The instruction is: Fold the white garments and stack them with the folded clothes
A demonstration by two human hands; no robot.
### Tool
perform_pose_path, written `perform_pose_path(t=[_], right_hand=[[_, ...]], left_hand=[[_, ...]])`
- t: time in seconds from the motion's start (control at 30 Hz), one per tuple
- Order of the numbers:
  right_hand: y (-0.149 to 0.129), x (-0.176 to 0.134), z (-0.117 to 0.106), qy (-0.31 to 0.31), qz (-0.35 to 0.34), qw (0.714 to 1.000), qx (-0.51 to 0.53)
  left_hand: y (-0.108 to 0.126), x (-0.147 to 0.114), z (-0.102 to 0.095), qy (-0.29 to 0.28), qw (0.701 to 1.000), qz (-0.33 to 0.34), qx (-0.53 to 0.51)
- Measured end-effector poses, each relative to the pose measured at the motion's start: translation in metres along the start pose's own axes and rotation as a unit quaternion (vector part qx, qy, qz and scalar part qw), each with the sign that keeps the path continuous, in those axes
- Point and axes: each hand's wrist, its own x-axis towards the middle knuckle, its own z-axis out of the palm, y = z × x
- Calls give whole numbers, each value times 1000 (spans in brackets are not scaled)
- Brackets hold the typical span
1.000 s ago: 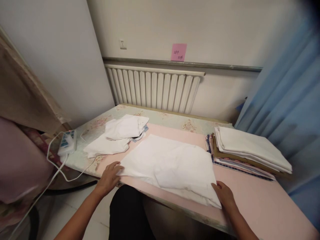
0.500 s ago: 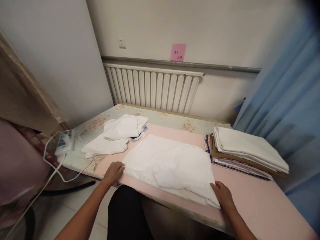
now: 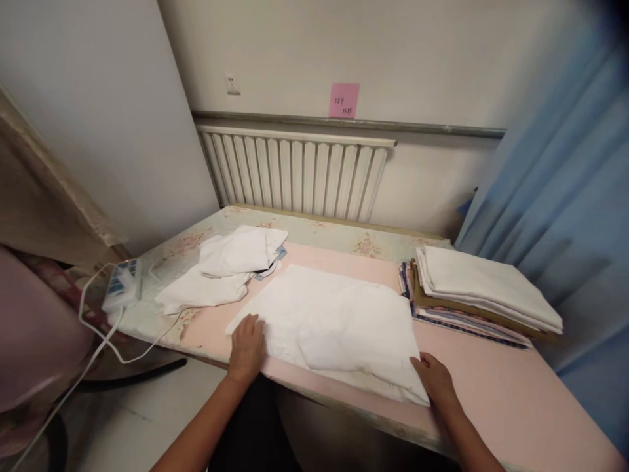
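Observation:
A white cloth (image 3: 334,321), folded in layers and slightly wrinkled, is laid out on the pink-covered table (image 3: 496,387) before me. My left hand (image 3: 248,346) rests on its left end near the table's front edge, palm down and fingers loosely apart. At the lower right corner, my right hand (image 3: 436,381) pinches the cloth's edge between thumb and fingers. Left of the cloth lies a loose heap of white fabric (image 3: 221,265), with a bit of blue showing beneath it.
A stack of folded fabrics (image 3: 484,292), white on top, stands at the right. A power strip (image 3: 122,285) with white cables sits at the table's left end. Behind are a radiator (image 3: 295,174) and wall; a blue curtain (image 3: 550,216) hangs at the right.
My left hand has let go of the cloth's left edge and moved right onto the cloth. The left corner now lies flat and pokes out beyond the hand. My right hand keeps its pinch.

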Motion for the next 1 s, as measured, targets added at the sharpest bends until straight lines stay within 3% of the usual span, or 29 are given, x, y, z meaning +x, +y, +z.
perform_pose_path(t=[0.1, 0.2, 0.57, 0.8, 1.0], right_hand=[[-1, 0, 0, 0, 2, 1000, 2], [-2, 0, 1, 5, -1, 1000, 8], [-13, 6, -10, -34, 24, 989, 142], [-28, 28, -6, -47, 61, 962, 263], [-37, 37, -7, -71, 70, 929, 355]], left_hand=[[19, -5, 14, -27, 995, 79, -45], [28, -3, 28, -32, 992, 106, -62], [25, 20, 53, -98, 995, -4, 22], [29, 24, 53, -89, 993, -32, 74], [10, 33, 52, -60, 991, -86, 85]])
